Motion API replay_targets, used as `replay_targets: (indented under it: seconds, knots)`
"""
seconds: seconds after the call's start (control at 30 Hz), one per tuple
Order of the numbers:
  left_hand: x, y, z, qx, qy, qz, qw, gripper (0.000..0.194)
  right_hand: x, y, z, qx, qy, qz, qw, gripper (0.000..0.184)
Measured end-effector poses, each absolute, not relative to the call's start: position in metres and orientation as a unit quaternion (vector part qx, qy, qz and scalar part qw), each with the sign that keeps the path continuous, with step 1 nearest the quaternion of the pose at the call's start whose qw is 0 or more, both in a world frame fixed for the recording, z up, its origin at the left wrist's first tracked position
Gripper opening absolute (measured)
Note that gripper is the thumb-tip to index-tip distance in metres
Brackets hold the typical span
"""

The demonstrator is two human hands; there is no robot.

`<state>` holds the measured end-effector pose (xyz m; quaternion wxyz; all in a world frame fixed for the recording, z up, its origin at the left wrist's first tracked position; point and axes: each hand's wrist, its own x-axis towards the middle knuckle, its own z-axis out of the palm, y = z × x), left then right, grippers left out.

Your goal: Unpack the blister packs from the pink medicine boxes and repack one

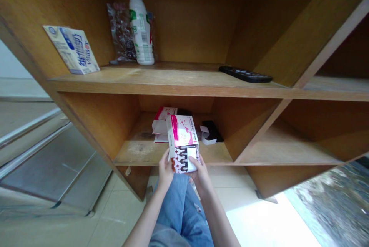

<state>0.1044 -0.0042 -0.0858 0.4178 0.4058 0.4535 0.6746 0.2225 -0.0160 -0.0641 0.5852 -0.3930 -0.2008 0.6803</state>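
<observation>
My left hand [165,171] grips the left side of a small pink-and-white cardboard box [184,128], its fingers partly hidden beneath. On the other side, my right hand [200,173] closes on the same box, the thumb lying across its near end. That near part [181,158] carries a pattern of dark shapes and red marks with a white patch; whether it is the box or something inside it, I cannot tell. The box is held in front of the lower shelf. Behind it, a second pink-and-white box [168,112] rests on that shelf, partly covered.
A black item [213,128] with a curled white strip [208,139] lies on the lower shelf [138,154]. Above stand a Vitasoy carton [72,49], a green-capped white bottle [142,28] and a clear plastic wrapper [122,33]. A black flat device [245,74] lies at the right.
</observation>
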Motion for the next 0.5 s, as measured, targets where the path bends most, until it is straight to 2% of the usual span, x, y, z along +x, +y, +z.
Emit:
replay_targets:
  seconds: [0.13,0.37,0.43,0.5]
  knots:
    - [0.103,-0.004,-0.092,0.407,0.452,0.663,0.437,0.053,0.222,-0.016,-0.061,-0.387,-0.188,0.681,0.593,0.048]
    - [0.101,-0.008,-0.090,0.417,0.423,0.639,0.490,0.042,0.229,-0.010,-0.057,-0.389,-0.208,0.659,0.609,0.050]
    - [0.099,-0.011,-0.086,0.424,0.379,0.624,0.537,0.045,0.231,-0.009,-0.058,-0.401,-0.224,0.644,0.611,0.050]
    - [0.098,-0.016,-0.081,0.432,0.329,0.611,0.576,0.057,0.233,-0.009,-0.061,-0.416,-0.247,0.625,0.612,0.049]
